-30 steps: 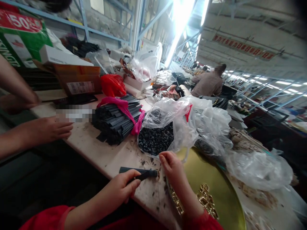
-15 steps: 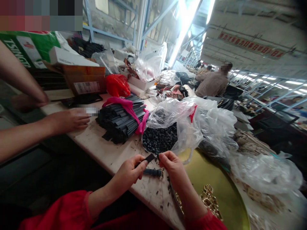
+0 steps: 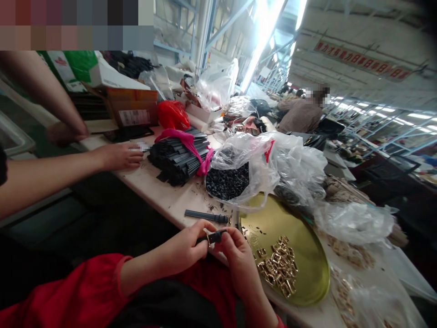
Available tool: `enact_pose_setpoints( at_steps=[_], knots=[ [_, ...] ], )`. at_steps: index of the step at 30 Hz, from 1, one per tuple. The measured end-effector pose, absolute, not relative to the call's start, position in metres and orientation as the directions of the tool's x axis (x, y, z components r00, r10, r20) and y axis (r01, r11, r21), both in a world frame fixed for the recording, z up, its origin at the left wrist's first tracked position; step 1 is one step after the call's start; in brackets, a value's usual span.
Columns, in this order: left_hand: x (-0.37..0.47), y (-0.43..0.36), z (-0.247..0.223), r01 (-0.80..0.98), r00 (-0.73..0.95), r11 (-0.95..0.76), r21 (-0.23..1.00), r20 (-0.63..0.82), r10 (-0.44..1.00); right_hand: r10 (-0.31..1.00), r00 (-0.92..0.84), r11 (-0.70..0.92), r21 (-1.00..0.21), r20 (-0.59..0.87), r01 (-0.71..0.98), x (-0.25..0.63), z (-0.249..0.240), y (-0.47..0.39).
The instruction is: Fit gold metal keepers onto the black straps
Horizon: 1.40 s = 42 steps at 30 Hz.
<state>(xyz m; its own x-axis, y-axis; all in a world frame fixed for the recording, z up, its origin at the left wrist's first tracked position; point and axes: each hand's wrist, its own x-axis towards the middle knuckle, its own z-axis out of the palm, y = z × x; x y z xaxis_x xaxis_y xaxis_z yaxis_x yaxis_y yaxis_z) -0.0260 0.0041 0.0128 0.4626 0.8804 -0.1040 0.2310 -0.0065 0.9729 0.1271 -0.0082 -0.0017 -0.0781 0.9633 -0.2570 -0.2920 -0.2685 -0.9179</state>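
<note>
My left hand is closed around a short dark strap, with a gold buckle showing at its fingertips. From the other side, my right hand pinches the far end of the same strap; whether a black loop sits there I cannot make out. Just beyond both hands, another dark strap with a gold buckle lies on the table. A plastic bag of small black loops stands open behind it. To the right of my right hand, gold buckles are heaped on a round gold tray.
A bundle of dark strips tied with pink cloth lies at the back left. Another person's hand rests beside it on the table. Clear plastic bags, a brown cardboard box and a red bag crowd the back.
Both hands have come nearer my body and closer together, with the strap between them. A gold buckle now shows at my left fingertips. The view has shifted, showing more of the tray.
</note>
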Motion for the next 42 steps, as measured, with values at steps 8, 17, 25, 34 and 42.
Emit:
enact_pose_setpoints(
  at_steps=[8, 17, 25, 34, 42],
  knots=[
    [-0.027, -0.013, 0.024, 0.204, 0.504, 0.05, 0.978, -0.149, 0.851, 0.922, -0.239, -0.386, -0.783, -0.306, -0.488, 0.117, -0.007, -0.037],
    [-0.032, -0.011, 0.002, 0.528, 0.303, 0.012, 0.849, -0.202, 0.931, 0.883, -0.302, -0.467, -0.736, -0.359, -0.489, 0.118, -0.022, -0.038],
    [-0.032, -0.006, -0.003, 0.44, 0.372, 0.126, 0.889, -0.308, 0.876, 0.895, -0.258, -0.446, -0.739, -0.364, -0.506, 0.118, -0.037, -0.033],
    [-0.032, 0.001, -0.009, 0.103, 0.567, 0.489, 0.866, -0.456, 0.687, 0.985, 0.113, -0.143, -0.987, -0.134, 0.074, 0.125, -0.061, -0.025],
    [-0.02, 0.006, -0.018, 0.153, 0.566, 0.52, 0.84, -0.506, 0.65, 0.984, 0.158, -0.132, -0.929, -0.081, 0.347, 0.119, -0.072, -0.022]
  ],
)
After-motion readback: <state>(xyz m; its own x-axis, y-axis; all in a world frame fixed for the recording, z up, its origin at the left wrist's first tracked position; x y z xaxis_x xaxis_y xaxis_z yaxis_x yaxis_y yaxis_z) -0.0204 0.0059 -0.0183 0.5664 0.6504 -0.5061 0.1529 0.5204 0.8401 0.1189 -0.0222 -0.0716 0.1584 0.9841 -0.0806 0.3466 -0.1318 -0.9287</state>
